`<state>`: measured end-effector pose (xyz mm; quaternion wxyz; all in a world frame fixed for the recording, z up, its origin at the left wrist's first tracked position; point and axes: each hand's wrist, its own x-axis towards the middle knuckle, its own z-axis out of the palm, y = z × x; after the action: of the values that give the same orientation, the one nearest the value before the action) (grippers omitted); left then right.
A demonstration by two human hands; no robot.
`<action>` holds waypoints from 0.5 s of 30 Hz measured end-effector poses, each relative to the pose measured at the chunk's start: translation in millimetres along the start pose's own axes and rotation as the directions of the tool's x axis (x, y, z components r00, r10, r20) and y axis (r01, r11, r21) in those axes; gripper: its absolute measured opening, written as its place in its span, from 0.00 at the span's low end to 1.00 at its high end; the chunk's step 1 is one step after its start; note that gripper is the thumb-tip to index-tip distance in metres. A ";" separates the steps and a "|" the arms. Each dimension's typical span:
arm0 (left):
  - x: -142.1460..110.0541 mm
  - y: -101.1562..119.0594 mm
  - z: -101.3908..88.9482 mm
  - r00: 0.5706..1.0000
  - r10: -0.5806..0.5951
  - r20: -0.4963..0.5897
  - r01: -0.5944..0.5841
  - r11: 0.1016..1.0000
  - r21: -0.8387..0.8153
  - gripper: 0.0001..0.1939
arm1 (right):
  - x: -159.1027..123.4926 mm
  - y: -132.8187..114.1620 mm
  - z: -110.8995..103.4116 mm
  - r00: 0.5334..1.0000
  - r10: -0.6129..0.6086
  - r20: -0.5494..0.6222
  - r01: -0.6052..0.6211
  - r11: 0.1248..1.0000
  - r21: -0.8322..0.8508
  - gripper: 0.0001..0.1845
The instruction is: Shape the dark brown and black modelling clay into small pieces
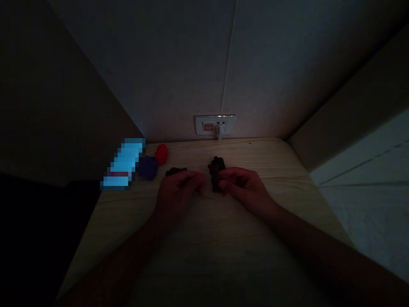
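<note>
A small dark figure with a knobbly, rounded outline stands or is held at the middle of the wooden tabletop. Thumb and fingers of my right hand pinch its right side. My left hand is just left of the figure, its fingertips drawn together and apart from it. Whether those fingertips hold anything small is too dark to tell. Behind the left hand another dark lump shows in part. Farther left lie a purple-blue lump and a smooth red lump, close together.
A bright, pixelated slab is at the tabletop's left edge. A wall socket with a plug in it sits just above the back edge of the wooden tabletop. Walls rise at the back and sides; the light is dim.
</note>
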<state>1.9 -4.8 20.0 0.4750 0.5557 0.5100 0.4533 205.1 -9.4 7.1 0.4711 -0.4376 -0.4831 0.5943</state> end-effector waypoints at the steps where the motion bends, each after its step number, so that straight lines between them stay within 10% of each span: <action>1: 0.2 -1.0 -0.4 1.000 0.010 0.003 -0.010 1.000 0.007 0.09 | 0.1 -0.1 0.1 1.000 -0.004 0.002 0.004 1.000 0.002 0.15; 15: -0.3 -2.3 -0.3 1.000 0.004 0.008 -0.004 1.000 0.001 0.07 | 1.0 -3.5 1.1 1.000 0.004 -0.008 -0.004 1.000 -0.014 0.16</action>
<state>1.3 -5.0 17.8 0.4758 0.5590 0.5071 0.4516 204.4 -8.3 10.6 0.4686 -0.4443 -0.4846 0.5901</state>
